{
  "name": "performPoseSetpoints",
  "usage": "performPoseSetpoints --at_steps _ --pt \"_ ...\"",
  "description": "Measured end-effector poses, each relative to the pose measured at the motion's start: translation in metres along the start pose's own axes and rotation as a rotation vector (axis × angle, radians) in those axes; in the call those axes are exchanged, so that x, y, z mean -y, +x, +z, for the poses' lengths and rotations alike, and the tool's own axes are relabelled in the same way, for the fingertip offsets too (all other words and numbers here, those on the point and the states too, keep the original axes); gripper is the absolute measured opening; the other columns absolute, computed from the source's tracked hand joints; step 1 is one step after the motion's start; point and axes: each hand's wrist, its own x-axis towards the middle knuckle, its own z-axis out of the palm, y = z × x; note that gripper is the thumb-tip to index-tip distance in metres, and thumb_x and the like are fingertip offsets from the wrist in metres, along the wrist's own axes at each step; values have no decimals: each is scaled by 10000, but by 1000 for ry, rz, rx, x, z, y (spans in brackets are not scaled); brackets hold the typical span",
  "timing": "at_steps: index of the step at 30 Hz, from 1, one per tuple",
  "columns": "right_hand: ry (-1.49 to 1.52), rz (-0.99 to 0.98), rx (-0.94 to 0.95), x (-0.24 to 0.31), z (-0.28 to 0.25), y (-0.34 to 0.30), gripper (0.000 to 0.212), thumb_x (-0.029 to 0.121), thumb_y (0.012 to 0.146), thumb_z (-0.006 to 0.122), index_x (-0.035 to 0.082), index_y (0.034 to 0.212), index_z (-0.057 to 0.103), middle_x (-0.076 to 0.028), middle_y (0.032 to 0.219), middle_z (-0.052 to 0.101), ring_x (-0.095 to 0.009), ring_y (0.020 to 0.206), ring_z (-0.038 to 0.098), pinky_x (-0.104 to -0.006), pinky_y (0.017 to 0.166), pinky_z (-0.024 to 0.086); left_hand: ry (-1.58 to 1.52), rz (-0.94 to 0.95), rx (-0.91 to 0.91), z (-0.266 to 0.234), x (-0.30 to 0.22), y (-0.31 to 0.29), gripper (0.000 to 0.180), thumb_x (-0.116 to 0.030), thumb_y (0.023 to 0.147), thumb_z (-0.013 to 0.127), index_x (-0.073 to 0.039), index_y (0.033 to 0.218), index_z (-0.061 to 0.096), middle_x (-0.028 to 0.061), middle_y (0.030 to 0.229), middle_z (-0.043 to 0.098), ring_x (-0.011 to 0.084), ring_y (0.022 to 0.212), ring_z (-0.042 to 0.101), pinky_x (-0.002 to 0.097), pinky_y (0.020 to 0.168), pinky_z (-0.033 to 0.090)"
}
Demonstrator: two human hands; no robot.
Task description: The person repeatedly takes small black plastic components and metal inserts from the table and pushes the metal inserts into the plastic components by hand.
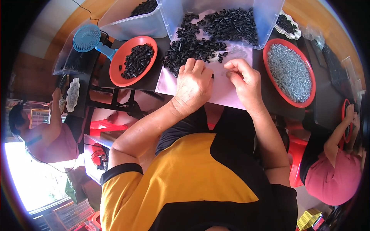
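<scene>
My left hand (194, 85) is closed over the pink sheet (227, 96), its fingers curled down. A small black plastic piece (213, 76) shows at its thumb side. To its right my right hand (246, 82) hovers apart from it, thumb and forefinger bent together; whatever may be between those fingertips is too small to make out. Just beyond my left hand lies a spread heap of small black plastic pieces (189, 50). It runs back into a tipped clear plastic bin (268, 25).
At left stands a red bowl (120, 54) of black pieces, beside a blue fan (86, 37) and another clear tub (133, 27). A second red bowl (265, 57), right, holds small clear pieces (289, 73). People (50, 140) work on both sides.
</scene>
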Motion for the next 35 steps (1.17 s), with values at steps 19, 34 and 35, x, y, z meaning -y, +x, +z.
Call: performPoseSetpoints --at_steps 19,34,35 --pt "27 -14 -13 0 -1 -1 218 -114 816 631 15 991 652 -73 798 704 -143 719 691 -275 678 534 87 38 -40 18 -12 -3 132 -109 692 645 -35 783 583 132 896 536 311 879 531 423 680 448" --pt "69 104 50 1 -4 -2 218 -112 871 632 15 1047 660 -13 864 685 -64 804 634 -216 756 499 -159 -30 -39 13 -3 -6 163 -64 696 684 -62 851 636 111 900 557 316 881 561 432 730 503" --pt "68 105 51 1 -3 -2 218 -112 871 632 15 1047 660 -13 864 685 -64 804 634 -216 756 499 -131 -1 -27 15 -2 -8 191 -70 684 702 -71 868 650 107 908 559 320 887 561 439 732 505"
